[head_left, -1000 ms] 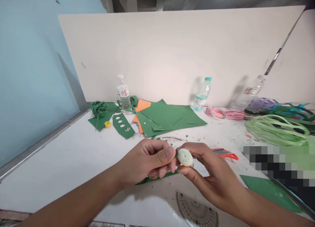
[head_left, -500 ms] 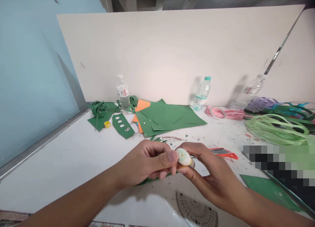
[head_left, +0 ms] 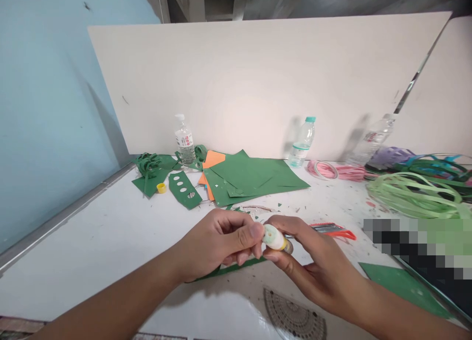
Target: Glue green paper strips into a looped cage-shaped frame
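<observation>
Between thumb and fingers, my right hand (head_left: 313, 261) grips a small white bottle (head_left: 276, 239) with a yellow band, its pale greenish tip pointing left. My left hand (head_left: 224, 241) is closed in a pinch, its thumb tip touching or right beside the bottle's tip; whatever it pinches is hidden. A narrow green paper strip (head_left: 239, 267) shows beneath my left hand. Behind the hands lie green sheets (head_left: 258, 175) over orange paper (head_left: 214, 158). An orange-red cutter (head_left: 337, 230) rests just beyond my right hand.
A clear protractor (head_left: 295, 315) lies near the front. Three bottles (head_left: 185, 143) (head_left: 302, 143) (head_left: 372, 138) stand at the white board. Left are a yellow cap (head_left: 161, 188) and a punched green piece (head_left: 184, 190); right, pink strips (head_left: 350, 172), light green strips (head_left: 416, 195) and a green sheet (head_left: 405, 288).
The white bottle has tilted slightly, its tip shifting a little left and more of its yellow band showing. More of the green strip is visible under my left hand.
</observation>
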A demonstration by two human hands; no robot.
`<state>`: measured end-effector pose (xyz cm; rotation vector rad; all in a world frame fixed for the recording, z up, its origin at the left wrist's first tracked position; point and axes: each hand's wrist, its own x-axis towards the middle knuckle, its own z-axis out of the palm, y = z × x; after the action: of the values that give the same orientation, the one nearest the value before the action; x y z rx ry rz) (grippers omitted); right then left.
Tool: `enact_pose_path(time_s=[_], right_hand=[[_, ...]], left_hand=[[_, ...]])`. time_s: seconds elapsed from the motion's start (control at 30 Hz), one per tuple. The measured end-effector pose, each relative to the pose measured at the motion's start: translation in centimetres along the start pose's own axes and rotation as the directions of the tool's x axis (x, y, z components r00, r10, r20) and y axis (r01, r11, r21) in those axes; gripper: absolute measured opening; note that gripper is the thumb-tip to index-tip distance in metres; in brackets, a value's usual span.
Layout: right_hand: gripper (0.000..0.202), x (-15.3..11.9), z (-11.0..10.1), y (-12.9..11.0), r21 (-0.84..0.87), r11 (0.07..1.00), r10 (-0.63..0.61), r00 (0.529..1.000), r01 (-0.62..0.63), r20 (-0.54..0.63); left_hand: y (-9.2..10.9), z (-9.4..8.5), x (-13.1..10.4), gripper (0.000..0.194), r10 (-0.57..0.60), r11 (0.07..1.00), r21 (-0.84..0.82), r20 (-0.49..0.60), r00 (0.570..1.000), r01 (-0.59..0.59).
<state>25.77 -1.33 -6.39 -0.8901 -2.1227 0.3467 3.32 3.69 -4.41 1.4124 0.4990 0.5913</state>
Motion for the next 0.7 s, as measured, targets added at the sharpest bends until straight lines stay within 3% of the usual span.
enact_pose_path(time_s=[0.7], right_hand=[[0.021, 0.14, -0.19, 0.13, 0.072, 0.997, -0.033, 0.998, 0.029, 0.057]], left_hand=[[0.55, -0.06, -0.26, 0.043, -0.06, 0.998, 0.031, 0.02, 0.998, 0.06]])
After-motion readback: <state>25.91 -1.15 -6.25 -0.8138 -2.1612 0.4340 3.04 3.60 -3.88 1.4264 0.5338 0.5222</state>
